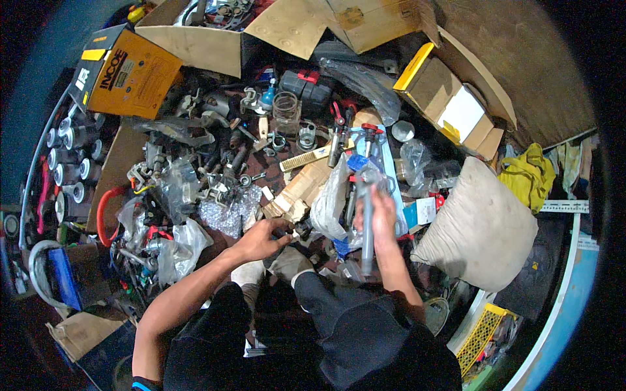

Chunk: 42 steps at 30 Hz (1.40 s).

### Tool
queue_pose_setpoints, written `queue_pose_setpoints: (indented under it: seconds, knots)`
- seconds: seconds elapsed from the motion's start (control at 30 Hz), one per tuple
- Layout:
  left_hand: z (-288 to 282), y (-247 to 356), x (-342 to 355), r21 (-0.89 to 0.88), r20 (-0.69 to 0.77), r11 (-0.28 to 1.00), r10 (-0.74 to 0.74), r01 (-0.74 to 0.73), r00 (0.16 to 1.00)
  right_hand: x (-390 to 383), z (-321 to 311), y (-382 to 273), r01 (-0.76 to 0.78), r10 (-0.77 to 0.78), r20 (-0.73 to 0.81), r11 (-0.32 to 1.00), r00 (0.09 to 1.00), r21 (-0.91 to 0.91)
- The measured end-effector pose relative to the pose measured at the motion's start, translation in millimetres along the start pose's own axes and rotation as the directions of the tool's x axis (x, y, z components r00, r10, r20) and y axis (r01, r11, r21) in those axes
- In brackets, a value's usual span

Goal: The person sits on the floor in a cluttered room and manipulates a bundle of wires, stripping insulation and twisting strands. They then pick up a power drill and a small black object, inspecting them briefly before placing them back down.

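Observation:
My right hand (383, 215) is closed round a long grey tool (368, 234), held roughly upright and smeared by motion; its exact kind does not show. Lower and to the left, my left hand (264, 240) has its fingers bent together beside the torn end of a brown cardboard piece (293, 189). What is in those fingertips, if anything, is too small to make out. Between the hands lies a clear plastic bag (330, 205). A wooden-handled wire brush (306, 158) rests on the cardboard.
Loose metal parts, bubble wrap (228, 212) and plastic bags crowd the left. An orange and black box (134, 75) stands at the far left, an opened yellow-edged carton (450, 98) at the far right. A pale cushion (479, 225) sits to my right, near a yellow cloth (528, 176).

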State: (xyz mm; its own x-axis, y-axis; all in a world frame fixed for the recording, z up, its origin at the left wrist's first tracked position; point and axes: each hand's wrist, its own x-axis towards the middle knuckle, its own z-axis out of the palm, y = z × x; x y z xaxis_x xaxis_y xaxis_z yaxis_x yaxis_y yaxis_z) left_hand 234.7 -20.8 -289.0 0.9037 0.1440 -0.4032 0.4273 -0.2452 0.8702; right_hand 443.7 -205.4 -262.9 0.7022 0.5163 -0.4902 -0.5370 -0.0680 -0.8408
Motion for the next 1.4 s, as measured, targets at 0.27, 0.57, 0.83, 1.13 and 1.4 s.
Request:
queue_pose_setpoints:
  seconds: [0.27, 0.57, 0.83, 1.13, 1.4]
  knots:
    - [10, -10, 2, 0.007, 0.046, 1.0, 0.021, -0.022, 0.999, 43, -36, 89, 0.426, -0.589, 0.085, 0.47, 0.804, -0.773]
    - [3, -1, 6, 0.045, 0.058, 0.999, 0.015, -0.018, 0.998, 21, -27, 84, 0.174, -0.467, 0.105, 0.107, 0.878, -0.979]
    - [3, -7, -4, 0.015, 0.017, 1.0, 0.019, -0.019, 1.0, 32, 15, 34, 0.397, -0.539, 0.155, 0.367, 0.828, -0.842]
    - [-1, -9, -8, -0.071, 0.013, 0.997, 0.008, -0.007, 1.0, 201, 59, 6, 0.058, -0.401, 0.039, 0.036, 0.915, -0.998]
    - [-9, -9, -16, -0.062, -0.044, 0.998, 0.002, -0.004, 0.999, 242, 37, 12, 0.007, -0.456, -0.174, 0.367, 0.873, -0.93]
